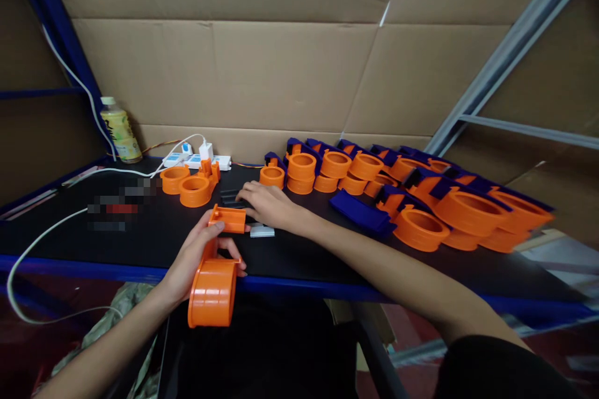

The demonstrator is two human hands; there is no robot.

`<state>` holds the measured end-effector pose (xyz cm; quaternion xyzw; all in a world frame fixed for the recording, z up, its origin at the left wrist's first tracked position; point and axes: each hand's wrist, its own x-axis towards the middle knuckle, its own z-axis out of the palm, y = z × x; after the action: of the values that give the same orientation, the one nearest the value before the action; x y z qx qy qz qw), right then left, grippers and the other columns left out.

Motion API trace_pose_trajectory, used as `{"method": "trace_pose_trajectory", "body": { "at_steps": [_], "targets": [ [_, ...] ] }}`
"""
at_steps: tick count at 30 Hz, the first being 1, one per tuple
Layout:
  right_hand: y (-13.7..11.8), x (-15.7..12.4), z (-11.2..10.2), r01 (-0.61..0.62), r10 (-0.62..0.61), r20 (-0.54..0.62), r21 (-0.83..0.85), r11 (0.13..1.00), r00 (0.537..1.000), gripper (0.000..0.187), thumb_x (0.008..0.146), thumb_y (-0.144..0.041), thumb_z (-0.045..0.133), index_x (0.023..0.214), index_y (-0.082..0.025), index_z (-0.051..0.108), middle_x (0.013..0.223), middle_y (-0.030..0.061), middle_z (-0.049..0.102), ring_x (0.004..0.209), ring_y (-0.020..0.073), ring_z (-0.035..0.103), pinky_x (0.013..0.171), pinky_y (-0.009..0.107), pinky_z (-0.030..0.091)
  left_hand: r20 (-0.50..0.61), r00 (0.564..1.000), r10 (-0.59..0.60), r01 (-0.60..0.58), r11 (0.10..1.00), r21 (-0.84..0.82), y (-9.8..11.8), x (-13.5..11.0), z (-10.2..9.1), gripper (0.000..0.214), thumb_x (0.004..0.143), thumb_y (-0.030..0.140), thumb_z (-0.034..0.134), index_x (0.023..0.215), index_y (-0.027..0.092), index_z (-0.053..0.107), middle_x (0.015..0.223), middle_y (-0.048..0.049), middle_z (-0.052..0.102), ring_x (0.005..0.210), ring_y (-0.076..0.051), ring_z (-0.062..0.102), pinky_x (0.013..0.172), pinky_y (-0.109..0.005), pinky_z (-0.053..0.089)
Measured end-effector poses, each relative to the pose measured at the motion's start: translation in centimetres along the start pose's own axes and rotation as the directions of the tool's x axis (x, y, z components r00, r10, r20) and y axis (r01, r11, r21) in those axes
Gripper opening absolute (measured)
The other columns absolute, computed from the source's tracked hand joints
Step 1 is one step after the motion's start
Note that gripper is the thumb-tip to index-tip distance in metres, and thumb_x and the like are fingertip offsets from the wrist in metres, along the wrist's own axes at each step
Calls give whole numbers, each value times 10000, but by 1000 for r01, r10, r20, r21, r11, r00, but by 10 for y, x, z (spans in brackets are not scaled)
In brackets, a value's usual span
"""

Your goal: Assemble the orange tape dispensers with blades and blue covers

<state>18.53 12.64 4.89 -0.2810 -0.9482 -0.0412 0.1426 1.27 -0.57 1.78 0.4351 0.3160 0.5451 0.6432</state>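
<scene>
My left hand (204,249) is closed around an orange plastic tape dispenser body (213,293), its round hub hanging down past the table's front edge. Beyond it, my right hand (266,202) rests low over the tabletop, fingers bent onto one of the small black strips (230,194); its fingertips partly hide what they pinch. Just below that wrist lies a light grey metal-looking strip (262,231). Two more orange dispenser bodies, one a hub (175,180) and one with an upright arm (195,192), stand to the left at the back.
Stacked orange-and-blue tape dispensers (337,164) fill the back and right of the black table (154,237). A loose blue part (360,211) lies before them. A power strip (219,163), white cable (124,171) and drink bottle (120,131) are at the back left. Cardboard (234,75) walls the rear.
</scene>
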Motion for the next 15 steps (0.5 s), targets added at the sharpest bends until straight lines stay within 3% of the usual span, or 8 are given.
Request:
{"method": "trace_pose_trajectory", "body": {
  "at_steps": [3,7,10,13,15],
  "targets": [
    [0,-2,1,-8,8,8,32,999,1000,184,918,-217,671,1098,-178,666,1139,95,640,1076,217,586,770,281,433,-13,1000,4,-4,1000,-5,-1,1,-1,234,933,351,595,1104,240,481,736,-14,722,585,-251,731,584,-466,641],
    [5,-6,-8,-20,20,-6,97,995,1000,192,932,-246,665,1116,-194,678,1116,79,655,982,177,613,763,266,431,-49,998,45,-47,998,-46,-3,3,-3,242,941,351,575,1129,215,505,1027,-92,742,637,-243,737,620,-527,641],
    [14,-11,-22,-19,53,-117,275,961,992,209,953,-287,638,1129,-184,685,1071,66,665,900,151,610,810,279,449,-134,986,103,-114,991,-70,-4,4,-2,287,933,346,604,1173,212,521,1169,-117,707,782,-247,754,724,-540,641],
    [16,-17,-36,43,93,-250,489,871,964,229,972,-320,605,1127,-180,699,1046,58,663,905,147,605,864,306,468,-192,973,127,-145,986,-79,-4,5,2,309,913,344,659,1167,220,534,1261,-119,678,941,-277,752,822,-544,624],
    [11,-20,-39,91,75,-269,556,826,960,252,982,-333,584,1159,-200,704,1071,59,653,928,150,605,843,305,480,-207,970,131,-149,986,-74,-5,7,3,307,895,329,692,1142,219,546,1312,-121,661,988,-296,749,837,-531,621]
  ]
}}
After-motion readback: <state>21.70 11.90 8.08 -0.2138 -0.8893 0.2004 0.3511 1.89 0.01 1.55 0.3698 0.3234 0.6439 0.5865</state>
